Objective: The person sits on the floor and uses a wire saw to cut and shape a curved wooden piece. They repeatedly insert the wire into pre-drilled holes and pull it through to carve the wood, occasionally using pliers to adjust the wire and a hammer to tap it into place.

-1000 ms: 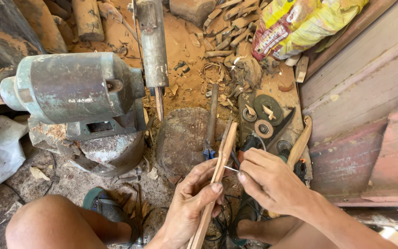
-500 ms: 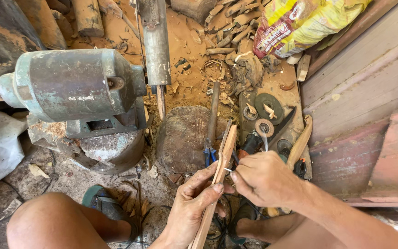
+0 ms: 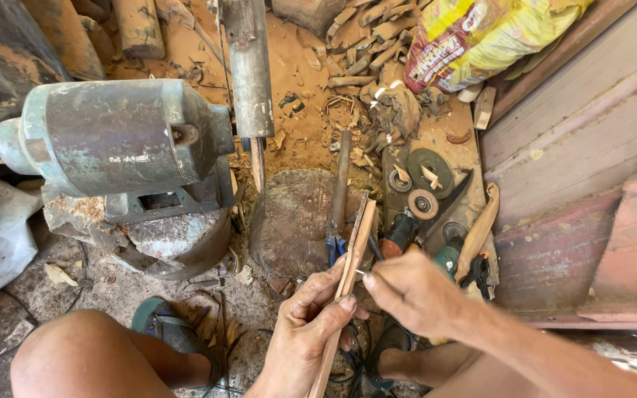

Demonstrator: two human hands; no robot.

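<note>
- Head view: left hand [image 3: 305, 324] grips a thin wooden strip [image 3: 348, 276].
- Right hand [image 3: 407, 291] pinches what may be a small nail [image 3: 360, 272] against the strip.

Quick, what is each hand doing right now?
Left hand: closed around a thin wooden strip.
Right hand: fingertips pinched at the strip's side; whatever they pinch is too small to tell.

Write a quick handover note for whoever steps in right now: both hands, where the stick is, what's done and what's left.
Left hand: grips the wooden stick, held tilted over the stump.
Right hand: pinches a thin pin against the stick's side.
Nearby: motor to the left, hammer on the stump, grinder and discs to the right.
Done: pin tip is at the stick.
Left: whether it is seated cannot be told.
</note>
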